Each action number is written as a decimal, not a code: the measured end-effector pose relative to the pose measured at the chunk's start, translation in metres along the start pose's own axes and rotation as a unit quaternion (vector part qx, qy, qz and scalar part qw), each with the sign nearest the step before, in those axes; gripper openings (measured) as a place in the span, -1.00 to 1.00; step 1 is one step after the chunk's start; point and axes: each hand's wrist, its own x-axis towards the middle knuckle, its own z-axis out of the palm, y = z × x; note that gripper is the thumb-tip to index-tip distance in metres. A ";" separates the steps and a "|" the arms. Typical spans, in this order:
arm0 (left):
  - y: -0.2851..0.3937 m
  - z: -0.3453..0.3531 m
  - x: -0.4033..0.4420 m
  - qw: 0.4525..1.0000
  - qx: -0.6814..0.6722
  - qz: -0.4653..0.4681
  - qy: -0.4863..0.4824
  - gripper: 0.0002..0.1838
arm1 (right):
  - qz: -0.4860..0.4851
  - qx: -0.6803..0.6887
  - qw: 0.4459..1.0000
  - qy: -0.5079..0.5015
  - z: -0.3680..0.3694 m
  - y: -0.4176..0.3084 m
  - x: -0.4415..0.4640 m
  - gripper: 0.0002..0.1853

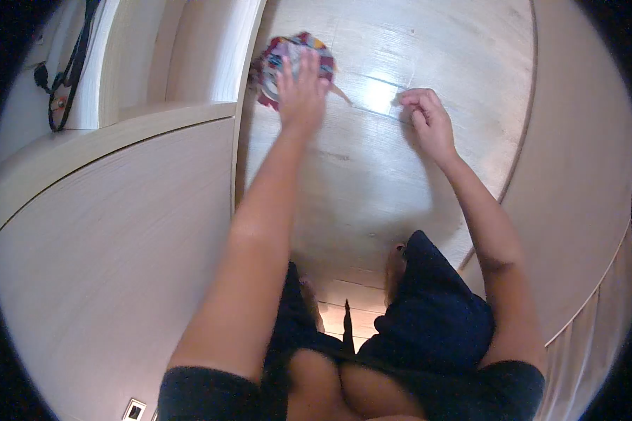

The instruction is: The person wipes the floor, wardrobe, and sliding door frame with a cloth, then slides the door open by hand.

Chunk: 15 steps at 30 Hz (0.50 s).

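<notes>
A crumpled multicoloured cloth (323,59), with red, blue, white and yellow patches, lies on the wood-look floor (351,175) beside the cabinet. My left hand (302,91) rests flat on top of it, fingers stretched and somewhat apart, covering its middle. A thin tan strip (340,93) sticks out to the right of the cloth; I cannot tell whether it belongs to it. Over the floor to the right is my right hand (430,123), its fingers loosely curled in, with nothing visible in them. Whether it touches the floor is unclear.
A pale wooden cabinet (119,231) with open compartments borders the floor on the left. Black cables (62,88) hang at its upper left. A plain pale surface (569,140) rises on the right, with a pleated curtain (590,330) lower down. A socket (134,410) sits at bottom left.
</notes>
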 end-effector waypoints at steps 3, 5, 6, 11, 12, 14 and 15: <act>-0.049 0.003 0.039 0.999 0.010 -0.033 0.021 -0.38 | -0.013 -0.043 0.998 -0.048 -0.016 -0.010 0.000 -0.76; -0.056 -0.011 0.050 0.993 -0.056 -0.105 -0.001 -0.38 | -0.039 -0.064 0.994 -0.078 -0.025 -0.020 0.001 -0.76; -0.055 -0.019 0.058 0.976 -0.124 -0.176 -0.016 -0.39 | -0.038 -0.080 0.991 -0.096 -0.031 -0.025 0.000 -0.77; -0.089 0.015 0.047 0.835 -0.373 -0.404 -0.018 -0.39 | -0.038 -0.140 0.981 -0.126 -0.053 -0.022 -0.018 -0.79; -0.102 0.032 0.037 0.795 -0.432 -0.423 0.041 -0.39 | -0.026 -0.143 0.982 -0.120 -0.058 -0.023 -0.020 -0.79; -0.095 0.020 -0.006 0.882 -0.223 -0.405 0.090 -0.38 | -0.014 -0.139 0.984 -0.112 -0.064 -0.026 -0.024 -0.80; -0.081 0.004 -0.020 0.884 -0.221 -0.402 0.092 -0.38 | 0.003 -0.131 0.988 -0.088 -0.066 -0.027 -0.024 -0.79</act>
